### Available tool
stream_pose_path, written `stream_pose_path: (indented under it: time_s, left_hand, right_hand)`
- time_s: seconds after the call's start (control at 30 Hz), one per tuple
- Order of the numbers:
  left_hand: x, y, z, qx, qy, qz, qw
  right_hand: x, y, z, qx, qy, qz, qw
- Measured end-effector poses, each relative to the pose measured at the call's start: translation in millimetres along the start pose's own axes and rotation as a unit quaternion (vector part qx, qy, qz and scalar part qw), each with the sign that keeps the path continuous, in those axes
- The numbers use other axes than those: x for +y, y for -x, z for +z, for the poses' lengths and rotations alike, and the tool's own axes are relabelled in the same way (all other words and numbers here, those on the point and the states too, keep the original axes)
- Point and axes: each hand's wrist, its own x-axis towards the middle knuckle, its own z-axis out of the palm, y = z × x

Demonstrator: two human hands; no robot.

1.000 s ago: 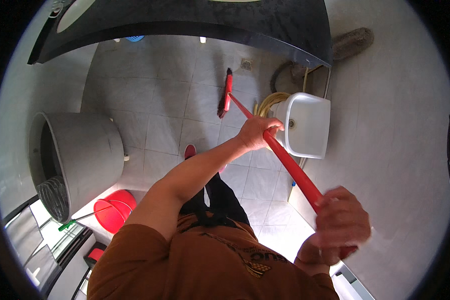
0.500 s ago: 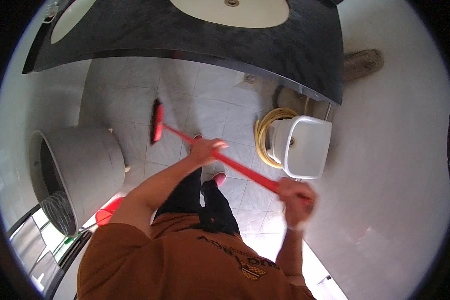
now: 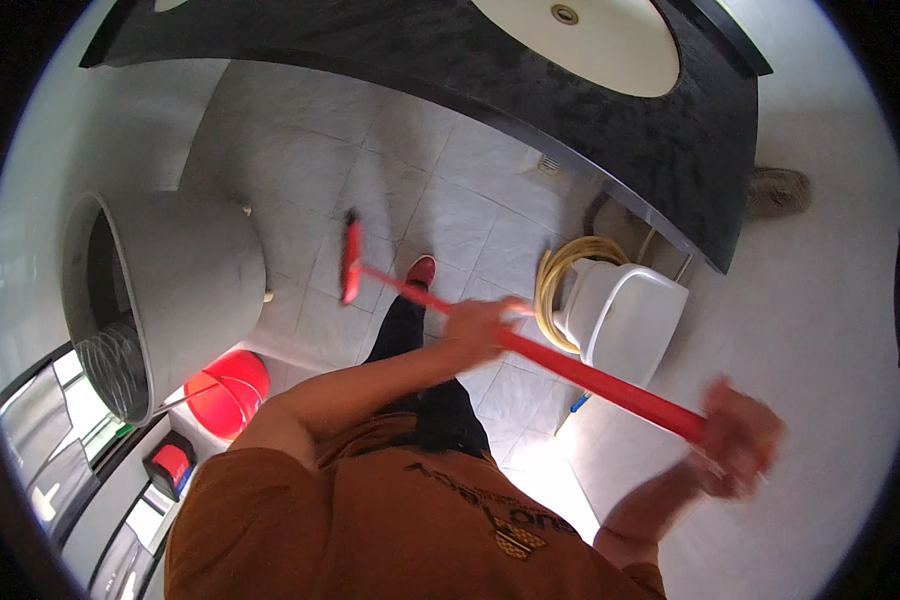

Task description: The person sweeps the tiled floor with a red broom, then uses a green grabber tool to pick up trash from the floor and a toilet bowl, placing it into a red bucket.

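The person wears a rust-brown, short-sleeved fabric T-shirt (image 3: 390, 535) with a loose left sleeve (image 3: 232, 485). Dark printed lettering (image 3: 547, 521) crosses its front beside a yellow-and-dark checkered emblem (image 3: 515, 542). Below are black cloth trousers (image 3: 454, 417) and a round-toed red shoe (image 3: 422, 270).

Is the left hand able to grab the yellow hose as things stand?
Probably not yet: the left hand is on the red broom handle, and the yellow hose seems to lie low, coiled by the white sink. It would likely have to let go and reach down.
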Motion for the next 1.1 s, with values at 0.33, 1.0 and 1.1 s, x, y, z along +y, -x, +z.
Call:
stream_pose_path:
  time_s: [0.33,1.0,1.1]
  left_hand:
    - [-118,96,13,-0.017,-0.069,-0.054,0.996]
    - [-164,53,-28,-0.047,-0.118,0.014,0.992]
    - [-88,-20,25,-0.058,-0.058,0.091,0.992]
  right_hand:
    - [23,38,110,-0.059,-0.314,0.290,0.902]
    - [46,42,128,-0.008,-0.313,0.247,0.917]
    - [17,3,61,0.034,-0.203,0.154,0.966]
